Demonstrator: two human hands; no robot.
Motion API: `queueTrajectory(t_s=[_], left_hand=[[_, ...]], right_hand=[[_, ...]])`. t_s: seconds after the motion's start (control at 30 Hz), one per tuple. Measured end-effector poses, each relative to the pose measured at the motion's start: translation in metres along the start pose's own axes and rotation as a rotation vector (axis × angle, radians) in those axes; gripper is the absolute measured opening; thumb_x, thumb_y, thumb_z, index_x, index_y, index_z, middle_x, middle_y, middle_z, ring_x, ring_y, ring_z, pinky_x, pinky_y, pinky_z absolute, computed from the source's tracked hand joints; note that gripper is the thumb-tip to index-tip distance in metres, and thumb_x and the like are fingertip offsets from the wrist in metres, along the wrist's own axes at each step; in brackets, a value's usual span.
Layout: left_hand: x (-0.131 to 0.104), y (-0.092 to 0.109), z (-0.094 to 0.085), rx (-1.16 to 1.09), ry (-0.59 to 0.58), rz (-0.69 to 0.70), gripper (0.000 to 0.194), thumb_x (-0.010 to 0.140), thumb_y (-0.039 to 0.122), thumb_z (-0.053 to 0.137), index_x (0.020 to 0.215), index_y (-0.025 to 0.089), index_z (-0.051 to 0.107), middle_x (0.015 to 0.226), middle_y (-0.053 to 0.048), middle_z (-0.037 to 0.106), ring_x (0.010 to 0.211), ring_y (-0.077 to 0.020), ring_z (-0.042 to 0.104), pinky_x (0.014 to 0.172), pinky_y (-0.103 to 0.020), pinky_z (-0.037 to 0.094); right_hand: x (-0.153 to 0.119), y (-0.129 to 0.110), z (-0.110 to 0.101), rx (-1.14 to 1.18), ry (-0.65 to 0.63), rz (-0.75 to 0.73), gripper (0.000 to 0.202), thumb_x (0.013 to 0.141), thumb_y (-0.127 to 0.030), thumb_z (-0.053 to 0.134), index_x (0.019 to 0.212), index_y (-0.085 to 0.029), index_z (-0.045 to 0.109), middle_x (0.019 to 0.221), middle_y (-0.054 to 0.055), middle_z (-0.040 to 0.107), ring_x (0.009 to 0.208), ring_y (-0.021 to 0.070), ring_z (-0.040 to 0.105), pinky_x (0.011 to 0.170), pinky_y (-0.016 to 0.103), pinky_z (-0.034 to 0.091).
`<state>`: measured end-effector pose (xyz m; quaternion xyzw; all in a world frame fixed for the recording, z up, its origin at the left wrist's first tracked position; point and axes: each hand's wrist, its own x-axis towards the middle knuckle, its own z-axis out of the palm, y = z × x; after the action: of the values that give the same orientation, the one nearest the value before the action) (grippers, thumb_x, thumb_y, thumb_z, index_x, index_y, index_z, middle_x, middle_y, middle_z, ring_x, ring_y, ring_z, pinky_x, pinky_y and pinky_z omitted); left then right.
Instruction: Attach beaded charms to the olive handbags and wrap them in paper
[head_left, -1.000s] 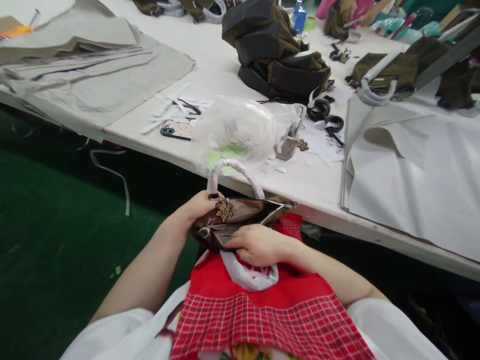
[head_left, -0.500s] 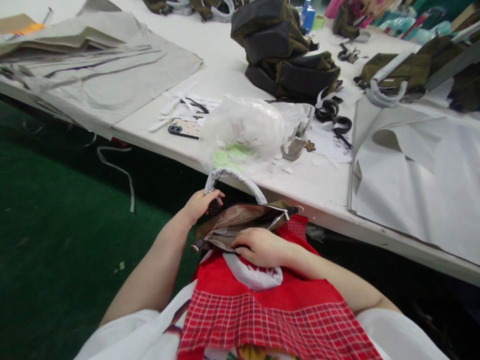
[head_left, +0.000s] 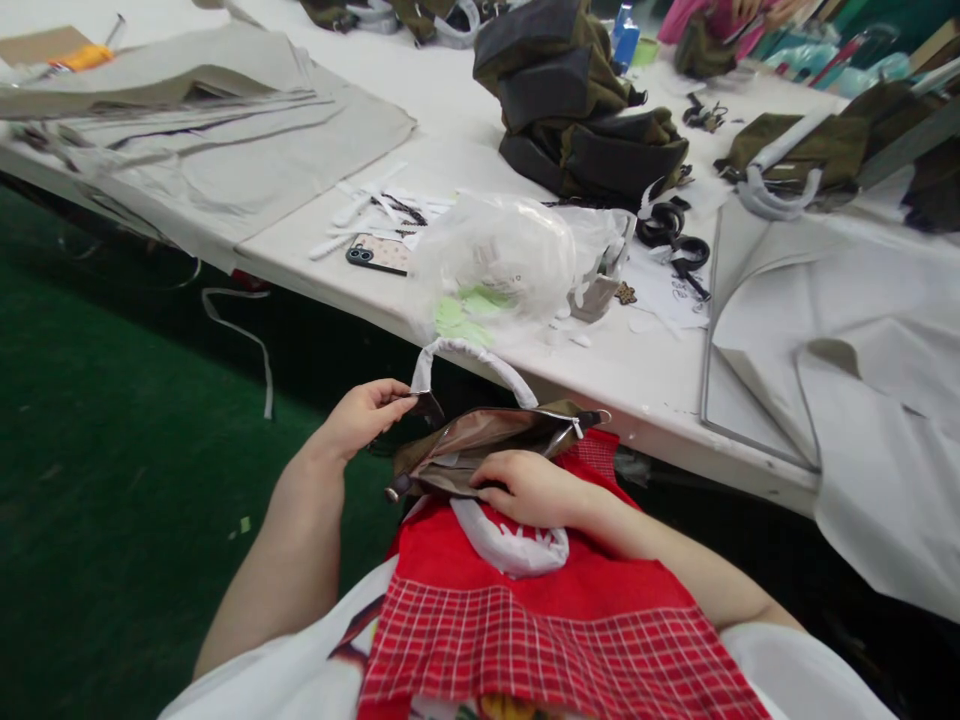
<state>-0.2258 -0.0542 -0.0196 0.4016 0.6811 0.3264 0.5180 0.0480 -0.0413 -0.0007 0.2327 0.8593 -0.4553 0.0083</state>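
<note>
An olive bag (head_left: 487, 440) with its zipped top gaping lies on my lap against the table edge, its pinkish lining showing. One white-wrapped handle (head_left: 480, 352) arches up on the far side; the other wrapped handle (head_left: 510, 545) hangs over the red apron. My left hand (head_left: 375, 412) pinches a small dark tag (head_left: 429, 407) beside the base of the far handle. My right hand (head_left: 529, 487) grips the near rim of the bag, fingertips inside the opening and partly hidden.
On the white table (head_left: 360, 290) are a clear plastic bag (head_left: 502, 255), a phone (head_left: 379, 254), black straps (head_left: 664, 225) and stacked dark bags (head_left: 577, 110). Grey sheets (head_left: 225, 130) lie left, white sheets (head_left: 892, 380) right, drooping over the edge. Another person's hands (head_left: 765, 10) show at the back.
My left hand has shifted left, away from the handle, drawing the dark tag outward. My right hand stays at the bag's rim. The white sheets at the right have slid down over the table edge.
</note>
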Motion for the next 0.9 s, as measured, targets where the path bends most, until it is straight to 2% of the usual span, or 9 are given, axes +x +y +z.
queueTrajectory(t_s=[0.2,0.33,0.47,0.57,0.63,0.77,0.83,0.9], left_hand=[[-0.004,-0.008,-0.006,0.013,0.083,0.002,0.037,0.068,0.045,0.073,0.092,0.018,0.068,0.067,0.001,0.064,0.053,-0.0101,0.052,0.048,-0.021,0.039],[-0.005,-0.006,-0.004,0.101,0.130,0.070,0.041,0.070,0.046,0.071,0.099,0.017,0.068,0.088,-0.006,0.071,0.078,-0.0189,0.065,0.069,-0.029,0.051],[-0.010,-0.001,-0.003,0.309,0.185,0.175,0.040,0.075,0.046,0.066,0.104,0.019,0.068,0.103,-0.009,0.070,0.092,-0.0244,0.065,0.080,-0.035,0.052],[-0.019,0.009,-0.001,0.467,0.218,0.284,0.037,0.078,0.046,0.063,0.103,0.021,0.069,0.109,-0.008,0.068,0.095,-0.0239,0.064,0.081,-0.034,0.051],[-0.025,0.015,0.004,0.493,0.137,0.271,0.037,0.078,0.048,0.062,0.102,0.020,0.069,0.100,-0.007,0.070,0.086,-0.0218,0.065,0.075,-0.032,0.051],[-0.031,0.024,0.022,0.567,-0.126,0.194,0.038,0.070,0.050,0.070,0.095,0.021,0.066,0.079,-0.003,0.068,0.070,-0.0192,0.063,0.061,-0.028,0.047],[-0.028,0.024,0.032,0.645,-0.145,0.173,0.035,0.064,0.044,0.075,0.088,0.021,0.063,0.073,0.000,0.066,0.065,-0.0185,0.061,0.057,-0.027,0.044],[-0.021,0.022,0.040,0.710,-0.096,0.169,0.025,0.064,0.035,0.072,0.081,0.022,0.059,0.069,0.001,0.064,0.062,-0.0177,0.059,0.056,-0.027,0.040]], right_hand=[[0.001,0.000,0.000,-0.010,-0.006,-0.002,0.025,0.090,-0.022,0.053,0.106,-0.017,0.071,0.106,0.008,0.071,0.098,0.0201,0.065,0.090,0.030,0.047],[0.000,0.001,0.001,-0.011,0.001,0.010,0.025,0.090,-0.023,0.053,0.107,-0.017,0.070,0.106,0.007,0.071,0.099,0.0203,0.065,0.091,0.030,0.047],[-0.001,0.003,0.001,-0.002,0.010,0.021,0.025,0.090,-0.023,0.053,0.107,-0.016,0.070,0.107,0.008,0.071,0.099,0.0206,0.064,0.092,0.030,0.046],[-0.002,0.004,0.001,0.001,0.015,0.025,0.025,0.090,-0.023,0.053,0.107,-0.016,0.070,0.107,0.007,0.071,0.099,0.0204,0.064,0.091,0.030,0.046],[-0.002,0.004,0.002,0.002,0.016,0.022,0.025,0.090,-0.023,0.053,0.107,-0.017,0.070,0.106,0.007,0.071,0.099,0.0201,0.064,0.091,0.030,0.046],[-0.002,0.005,0.003,-0.007,0.019,0.011,0.025,0.090,-0.024,0.054,0.107,-0.016,0.070,0.107,0.007,0.071,0.098,0.0200,0.064,0.091,0.030,0.046],[-0.002,0.006,0.004,-0.012,0.020,0.002,0.025,0.090,-0.024,0.053,0.108,-0.016,0.070,0.107,0.008,0.071,0.098,0.0201,0.064,0.090,0.030,0.046],[-0.003,0.007,0.004,-0.021,0.022,-0.009,0.025,0.090,-0.025,0.054,0.107,-0.015,0.070,0.106,0.008,0.072,0.098,0.0205,0.064,0.091,0.030,0.046]])
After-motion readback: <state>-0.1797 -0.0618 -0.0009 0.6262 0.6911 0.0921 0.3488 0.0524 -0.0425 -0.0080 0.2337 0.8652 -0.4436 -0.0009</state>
